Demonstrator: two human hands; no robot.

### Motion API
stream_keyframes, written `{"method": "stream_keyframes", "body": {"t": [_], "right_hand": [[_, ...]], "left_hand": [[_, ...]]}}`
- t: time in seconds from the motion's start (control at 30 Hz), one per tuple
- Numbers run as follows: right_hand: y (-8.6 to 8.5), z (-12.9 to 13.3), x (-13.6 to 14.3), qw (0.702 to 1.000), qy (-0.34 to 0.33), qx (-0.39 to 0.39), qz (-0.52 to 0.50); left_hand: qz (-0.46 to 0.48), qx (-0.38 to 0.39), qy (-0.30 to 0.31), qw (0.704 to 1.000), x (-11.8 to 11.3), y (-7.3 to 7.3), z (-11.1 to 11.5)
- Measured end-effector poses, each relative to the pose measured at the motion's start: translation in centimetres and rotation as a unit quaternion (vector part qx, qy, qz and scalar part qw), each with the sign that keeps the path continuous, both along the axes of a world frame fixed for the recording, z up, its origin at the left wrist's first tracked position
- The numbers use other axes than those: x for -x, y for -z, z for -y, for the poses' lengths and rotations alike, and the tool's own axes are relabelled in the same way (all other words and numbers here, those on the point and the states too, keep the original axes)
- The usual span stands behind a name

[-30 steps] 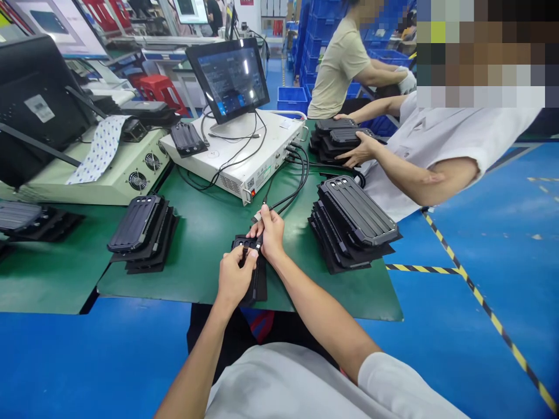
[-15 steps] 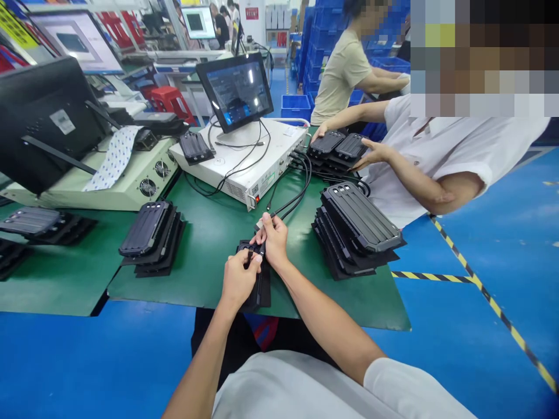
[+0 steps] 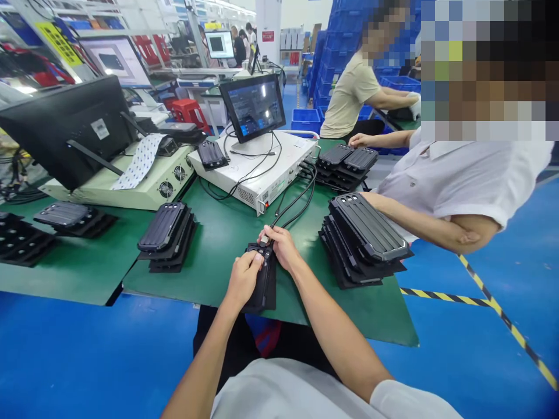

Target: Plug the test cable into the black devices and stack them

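A black power bank (image 3: pixel 262 288) with a flat black panel under it lies on the green table mat near the front edge. My left hand (image 3: pixel 244 274) is closed at its far end, thumb on top and fingers at the side. My right hand (image 3: pixel 282 244) pinches a cable's USB plug (image 3: pixel 264 240) against that same end. Fingers cover the ports, so I cannot tell how far the plug is in. Black cables (image 3: pixel 301 201) run from the plug area back to a white test unit (image 3: pixel 257 180).
Stacks of ribbed power banks stand at right (image 3: pixel 367 233) and left (image 3: pixel 166 233). A tilted screen (image 3: pixel 253 107) stands on the test unit. On the right, a co-worker in a white shirt (image 3: pixel 463 180) sits close, one hand near another power bank pile (image 3: pixel 347 163).
My fingers have moved from a small dark piece at the power bank's end to its edge and the plug. The co-worker's hands have left the pile's sides. The view has shifted slightly.
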State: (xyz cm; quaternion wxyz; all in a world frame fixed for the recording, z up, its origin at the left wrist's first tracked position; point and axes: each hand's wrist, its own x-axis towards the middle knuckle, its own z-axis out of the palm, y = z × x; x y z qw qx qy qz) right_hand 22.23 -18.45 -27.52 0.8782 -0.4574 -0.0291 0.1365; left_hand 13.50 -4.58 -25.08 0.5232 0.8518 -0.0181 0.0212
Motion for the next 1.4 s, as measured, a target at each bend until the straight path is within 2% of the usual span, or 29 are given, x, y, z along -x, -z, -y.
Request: {"method": "stream_keyframes", "body": {"t": [0.1,0.23,0.4,0.5,0.7,0.93,1.4], "right_hand": [[0.0,-0.1,0.1,1.0,0.002,0.003,-0.022],[0.0,-0.4,-0.2,0.996,0.084,0.003,-0.031],[0.6,0.9,-2.1,0.992,0.119,0.041,0.001],[1.0,1.8,-2.7,0.991,0.115,0.051,0.036],[1.3,1.4,-2.3,0.99,0.116,0.056,0.06],[1.4,1.1,-2.2,0.99,0.135,0.005,0.03],[0.7,1.3,-2.0,0.99,0.136,0.016,0.032]], "left_hand": [[0.01,-0.033,0.002,0.999,-0.2,0.1,0.4],[0.049,-0.064,-0.019,0.997,-1.5,0.3,1.0],[0.05,0.003,0.028,0.998,-4.8,0.2,1.8],[0.035,0.05,0.04,0.997,-5.7,0.1,1.9],[0.018,0.088,0.04,0.995,-5.4,0.2,1.8],[0.011,0.037,0.037,0.999,-5.5,0.1,1.8],[0.024,0.027,0.041,0.999,-5.5,0.0,1.8]]}}
